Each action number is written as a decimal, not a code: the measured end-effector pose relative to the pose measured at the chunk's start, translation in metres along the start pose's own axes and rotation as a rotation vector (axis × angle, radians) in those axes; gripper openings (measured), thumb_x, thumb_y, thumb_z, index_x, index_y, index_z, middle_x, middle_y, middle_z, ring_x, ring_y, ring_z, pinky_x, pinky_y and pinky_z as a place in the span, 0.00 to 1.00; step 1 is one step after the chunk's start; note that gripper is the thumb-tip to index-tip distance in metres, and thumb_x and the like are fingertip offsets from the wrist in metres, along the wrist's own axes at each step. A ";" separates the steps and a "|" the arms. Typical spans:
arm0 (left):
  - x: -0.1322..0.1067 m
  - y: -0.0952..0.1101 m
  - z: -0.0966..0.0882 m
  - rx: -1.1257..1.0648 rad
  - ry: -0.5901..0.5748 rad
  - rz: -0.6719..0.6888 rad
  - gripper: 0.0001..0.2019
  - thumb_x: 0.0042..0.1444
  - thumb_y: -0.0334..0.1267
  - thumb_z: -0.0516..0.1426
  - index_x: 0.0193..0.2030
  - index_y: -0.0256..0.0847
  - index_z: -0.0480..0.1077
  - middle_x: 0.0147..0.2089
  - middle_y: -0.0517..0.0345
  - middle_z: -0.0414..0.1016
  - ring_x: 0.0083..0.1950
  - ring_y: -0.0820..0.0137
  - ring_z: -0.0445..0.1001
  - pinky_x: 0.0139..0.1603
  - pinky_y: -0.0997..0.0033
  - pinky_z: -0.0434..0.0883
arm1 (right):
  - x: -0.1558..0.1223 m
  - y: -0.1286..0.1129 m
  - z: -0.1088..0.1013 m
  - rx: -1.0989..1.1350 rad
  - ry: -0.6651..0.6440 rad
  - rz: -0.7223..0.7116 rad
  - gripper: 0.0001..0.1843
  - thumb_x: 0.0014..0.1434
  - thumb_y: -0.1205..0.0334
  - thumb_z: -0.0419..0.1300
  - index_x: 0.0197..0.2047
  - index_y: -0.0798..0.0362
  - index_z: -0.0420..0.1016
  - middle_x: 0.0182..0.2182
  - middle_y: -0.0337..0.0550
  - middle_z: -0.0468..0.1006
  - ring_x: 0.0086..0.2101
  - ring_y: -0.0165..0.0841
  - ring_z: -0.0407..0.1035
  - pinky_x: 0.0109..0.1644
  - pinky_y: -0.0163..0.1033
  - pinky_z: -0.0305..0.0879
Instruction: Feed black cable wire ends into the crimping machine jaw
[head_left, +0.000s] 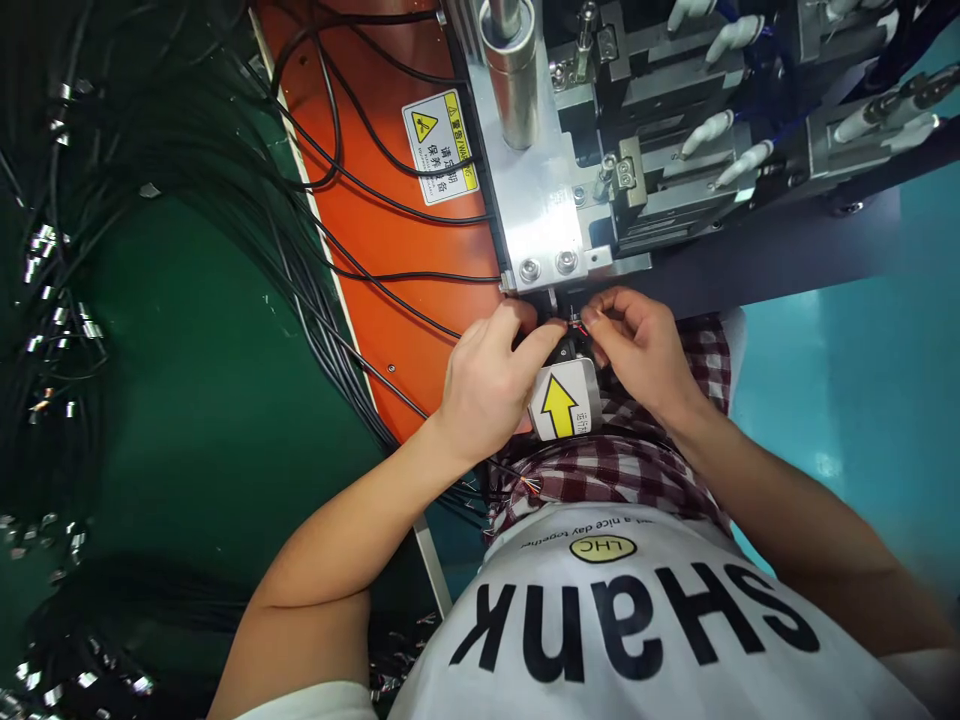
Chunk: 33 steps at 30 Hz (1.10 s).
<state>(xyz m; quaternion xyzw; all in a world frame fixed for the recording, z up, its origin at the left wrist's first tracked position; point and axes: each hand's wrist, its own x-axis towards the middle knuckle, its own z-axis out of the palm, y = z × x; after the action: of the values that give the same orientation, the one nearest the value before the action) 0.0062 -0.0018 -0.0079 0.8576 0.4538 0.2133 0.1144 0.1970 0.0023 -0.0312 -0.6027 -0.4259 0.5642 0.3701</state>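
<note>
Thin coloured wires, some red, show in the small gap between my two hands, just below the front end of a metal machine. My left hand is closed, with thumb and forefinger pinched at the left side of these wires. From the right, my right hand pinches them between thumb and fingertips. The exact wire ends are too small to make out. Right below my fingers is a small machine part with a yellow arrow label. A black cable runs toward my left hand.
An orange machine base with a warning label lies to the left, crossed by black cables. Bundles of cables with shiny connectors lie on the green table. Loose stripped wire ends rest at my lap.
</note>
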 end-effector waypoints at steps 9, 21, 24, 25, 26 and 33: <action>-0.001 -0.003 0.000 -0.091 -0.007 -0.021 0.15 0.71 0.36 0.46 0.54 0.40 0.72 0.43 0.50 0.71 0.41 0.68 0.72 0.38 0.70 0.70 | -0.007 -0.016 -0.006 -0.238 0.072 -0.209 0.10 0.63 0.54 0.63 0.41 0.52 0.79 0.26 0.37 0.74 0.22 0.26 0.59 0.27 0.36 0.58; 0.002 0.002 -0.004 -0.073 0.010 -0.008 0.09 0.69 0.33 0.51 0.48 0.39 0.72 0.43 0.49 0.75 0.45 0.65 0.72 0.44 0.64 0.68 | -0.010 -0.021 -0.001 -0.496 0.147 -0.368 0.03 0.63 0.63 0.60 0.36 0.50 0.74 0.27 0.38 0.75 0.25 0.30 0.65 0.33 0.39 0.62; 0.002 0.003 -0.006 0.042 0.037 0.002 0.09 0.68 0.34 0.52 0.48 0.42 0.73 0.43 0.50 0.76 0.45 0.63 0.71 0.44 0.62 0.63 | -0.012 -0.022 0.000 -0.568 0.154 -0.376 0.04 0.64 0.63 0.58 0.36 0.50 0.72 0.27 0.39 0.74 0.27 0.32 0.67 0.35 0.40 0.62; 0.002 0.003 -0.006 0.087 0.053 0.006 0.09 0.68 0.35 0.52 0.48 0.42 0.73 0.43 0.50 0.76 0.44 0.63 0.70 0.43 0.61 0.62 | -0.013 -0.022 0.000 -0.589 0.165 -0.388 0.04 0.64 0.64 0.58 0.36 0.49 0.71 0.28 0.40 0.75 0.28 0.33 0.67 0.35 0.40 0.62; 0.002 0.004 -0.006 0.127 0.066 0.012 0.09 0.68 0.35 0.52 0.48 0.43 0.74 0.42 0.50 0.76 0.44 0.63 0.70 0.43 0.61 0.61 | -0.013 -0.022 0.001 -0.596 0.171 -0.390 0.04 0.64 0.63 0.58 0.35 0.49 0.71 0.29 0.41 0.75 0.29 0.33 0.68 0.36 0.40 0.62; -0.005 0.002 -0.004 0.071 0.005 0.023 0.15 0.71 0.37 0.47 0.54 0.40 0.73 0.43 0.49 0.72 0.44 0.64 0.70 0.42 0.66 0.66 | 0.007 -0.012 -0.002 -0.012 -0.074 0.077 0.12 0.61 0.54 0.64 0.31 0.52 0.72 0.17 0.32 0.64 0.16 0.25 0.56 0.21 0.34 0.51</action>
<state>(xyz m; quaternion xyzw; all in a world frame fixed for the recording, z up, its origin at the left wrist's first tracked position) 0.0033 -0.0067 -0.0048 0.8657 0.4515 0.2006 0.0802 0.1983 0.0133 -0.0226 -0.5996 -0.4192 0.5973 0.3286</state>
